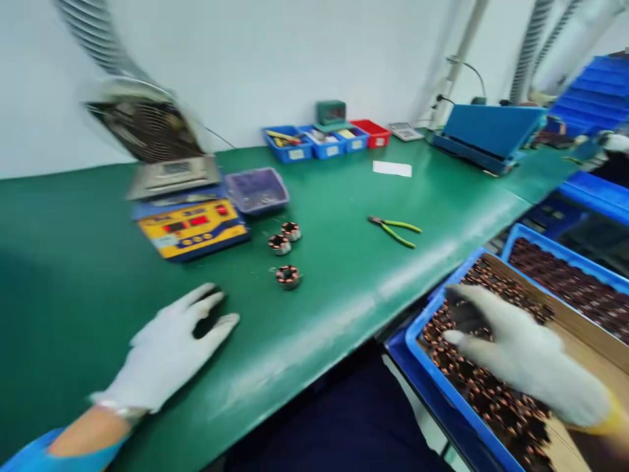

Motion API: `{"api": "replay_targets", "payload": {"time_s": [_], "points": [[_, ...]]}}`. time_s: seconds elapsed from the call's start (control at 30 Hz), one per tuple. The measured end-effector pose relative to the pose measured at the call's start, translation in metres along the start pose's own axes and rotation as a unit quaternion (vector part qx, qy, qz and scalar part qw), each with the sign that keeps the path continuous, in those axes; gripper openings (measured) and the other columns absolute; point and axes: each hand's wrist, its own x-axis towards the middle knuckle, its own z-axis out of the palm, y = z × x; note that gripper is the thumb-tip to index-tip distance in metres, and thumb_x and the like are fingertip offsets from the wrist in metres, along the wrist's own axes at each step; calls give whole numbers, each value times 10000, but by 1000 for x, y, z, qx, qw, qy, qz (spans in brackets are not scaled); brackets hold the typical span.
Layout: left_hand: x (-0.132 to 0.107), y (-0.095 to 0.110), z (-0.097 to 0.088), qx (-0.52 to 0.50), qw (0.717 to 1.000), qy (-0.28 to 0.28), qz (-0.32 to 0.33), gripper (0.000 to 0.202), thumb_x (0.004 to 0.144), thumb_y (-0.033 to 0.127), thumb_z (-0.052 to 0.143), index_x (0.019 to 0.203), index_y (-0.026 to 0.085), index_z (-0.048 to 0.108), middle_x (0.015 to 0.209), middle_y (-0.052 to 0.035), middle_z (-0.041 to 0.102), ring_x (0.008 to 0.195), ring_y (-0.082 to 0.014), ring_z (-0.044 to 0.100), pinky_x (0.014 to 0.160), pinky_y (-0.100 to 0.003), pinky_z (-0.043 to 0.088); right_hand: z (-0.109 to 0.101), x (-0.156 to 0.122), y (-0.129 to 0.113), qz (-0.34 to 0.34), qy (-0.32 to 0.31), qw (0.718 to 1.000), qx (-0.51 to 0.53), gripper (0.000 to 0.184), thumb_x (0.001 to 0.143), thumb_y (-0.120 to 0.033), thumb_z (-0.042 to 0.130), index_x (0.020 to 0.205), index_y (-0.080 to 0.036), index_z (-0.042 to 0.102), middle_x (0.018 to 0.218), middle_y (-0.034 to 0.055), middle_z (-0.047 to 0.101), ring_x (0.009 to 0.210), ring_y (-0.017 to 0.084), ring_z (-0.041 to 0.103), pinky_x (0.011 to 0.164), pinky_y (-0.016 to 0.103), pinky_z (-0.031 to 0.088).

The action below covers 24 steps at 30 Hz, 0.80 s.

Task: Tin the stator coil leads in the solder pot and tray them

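My left hand [171, 347], in a white glove, rests on the green table with thumb and fingers apart and nothing between them. Beyond its fingertips sit three small copper-wound stators: a near one [287, 276], and a pair, one [280, 244] beside the other [291, 231]. At the right, my gloved right hand [506, 334] reaches over a blue tray [459, 400] filled with rows of similar stators [496, 406]. Its thumb and fingers are spread over the parts, with no held part visible. Motion blurs this hand somewhat.
A yellow-and-blue machine [194, 226] with red displays stands at the left, beside a purple bin [258, 190]. Green-handled cutters [396, 229] and a white strip [392, 168] lie on the table [334, 262]. Blue bins [295, 152] and a red bin [372, 134] line the wall.
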Motion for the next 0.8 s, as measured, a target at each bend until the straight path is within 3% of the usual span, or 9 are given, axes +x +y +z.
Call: {"api": "replay_targets", "payload": {"time_s": [0.07, 0.17, 0.23, 0.3, 0.4, 0.5, 0.6, 0.7, 0.8], "points": [[0, -3, -2, -6, 1000, -6, 1, 519, 903, 531, 415, 1243, 173, 576, 1469, -27, 451, 1289, -257, 472, 1065, -400, 402, 19, 26, -77, -88, -86, 992, 19, 741, 707, -485, 691, 1383, -448, 390, 1274, 46, 597, 994, 270, 659, 830, 451, 528], [-3, -5, -1, -27, 1000, -1, -8, 561, 863, 589, 419, 1227, 205, 601, 1466, -22, 458, 1299, -270, 465, 1062, -422, 412, 52, 64, -178, -187, -103, 977, 16, 957, 618, -638, 697, 1447, -411, 276, 1432, 80, 428, 1016, 325, 641, 823, 500, 518], [-6, -7, 1, -40, 999, 2, 0, 570, 850, 603, 417, 1216, 212, 613, 1466, -23, 458, 1301, -277, 463, 1059, -433, 419, 74, 90, -223, -197, -81, 977, -1, 1113, 515, -737, 700, 1461, -380, 233, 1469, 113, 347, 976, 337, 647, 790, 512, 530], [-8, -11, 2, -48, 999, 5, 12, 567, 849, 602, 413, 1207, 215, 621, 1462, -25, 463, 1291, -277, 474, 1057, -440, 424, 92, 113, -250, -209, -63, 976, -20, 1170, 440, -756, 723, 1441, -369, 257, 1524, 130, 219, 1003, 344, 634, 781, 501, 539], [-10, -17, 1, -52, 998, 1, 23, 559, 857, 594, 401, 1213, 226, 624, 1467, -17, 456, 1288, -267, 480, 1061, -430, 424, 105, 136, -272, -220, -52, 973, -41, 1164, 403, -775, 729, 1406, -376, 295, 1557, 136, 76, 1034, 351, 620, 774, 487, 546], [-10, -18, -1, -49, 998, -6, 27, 565, 856, 594, 394, 1220, 231, 628, 1484, -8, 435, 1279, -259, 491, 1054, -406, 434, 108, 148, -281, -237, -57, 967, -70, 996, 507, -766, 695, 1355, -361, 367, 1486, 133, 234, 963, 316, 646, 745, 466, 555], [-11, -16, -2, -45, 999, -14, 27, 572, 844, 593, 397, 1223, 234, 632, 1491, -7, 425, 1264, -266, 509, 1037, -408, 447, 111, 148, -283, -275, -19, 955, -106, 672, 721, -652, 612, 1277, -312, 446, 1378, 114, 378, 927, 276, 642, 704, 431, 565], [-13, -20, 0, -40, 999, -21, 28, 571, 838, 588, 399, 1234, 245, 624, 1493, -1, 422, 1256, -268, 517, 1015, -418, 462, 118, 147, -282, -304, 31, 945, -113, 492, 835, -546, 529, 1252, -293, 458, 1381, 107, 390, 926, 261, 630, 663, 408, 569], [-15, -31, 9, -52, 998, -4, 35, 560, 825, 608, 423, 1217, 263, 628, 1472, 4, 451, 1247, -278, 521, 1003, -436, 466, 121, 153, -279, -322, 29, 941, -98, 489, 835, -551, 525, 1246, -294, 456, 1428, 103, 350, 918, 260, 636, 664, 416, 567]]}}
